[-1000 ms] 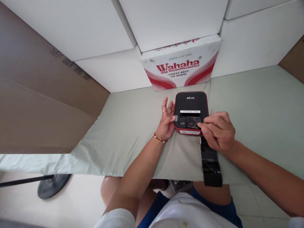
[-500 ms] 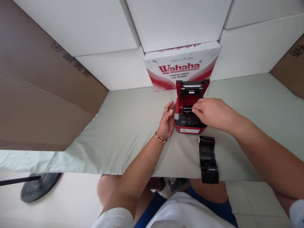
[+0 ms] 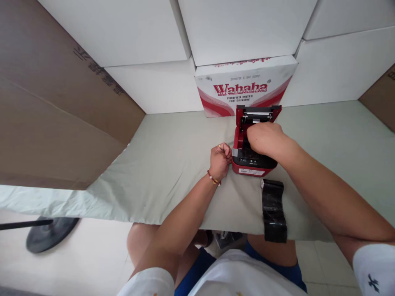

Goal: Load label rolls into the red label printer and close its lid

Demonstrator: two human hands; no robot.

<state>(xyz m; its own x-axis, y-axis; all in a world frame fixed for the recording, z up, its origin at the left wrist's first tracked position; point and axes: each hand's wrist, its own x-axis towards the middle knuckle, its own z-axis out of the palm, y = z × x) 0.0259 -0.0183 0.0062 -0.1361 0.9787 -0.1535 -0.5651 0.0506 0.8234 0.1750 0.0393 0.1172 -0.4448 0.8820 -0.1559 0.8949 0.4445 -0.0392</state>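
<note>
A small red and black printer point(image 3: 251, 166) stands on the pale green table point(image 3: 173, 164) with its lid point(image 3: 258, 113) raised toward the back. My right hand point(image 3: 263, 137) reaches down into the open compartment, fingers curled; what they hold is hidden. Beside the printer's left wall rests my left hand point(image 3: 220, 160), closed in a loose fist with nothing visible in it. A black ribbon roll point(image 3: 273, 203) lies unrolled in front of the printer, its tail hanging over the table's near edge.
A white and red "Wahaha" carton point(image 3: 245, 84) stands right behind the printer. White boxes point(image 3: 240, 28) line the back, brown cardboard point(image 3: 46, 107) the left side. A black round stand base point(image 3: 49, 234) sits on the floor at lower left.
The printer lid went from closed to raised. My right hand left the ribbon and moved into the open compartment. My left hand's fingers curled from spread to a fist.
</note>
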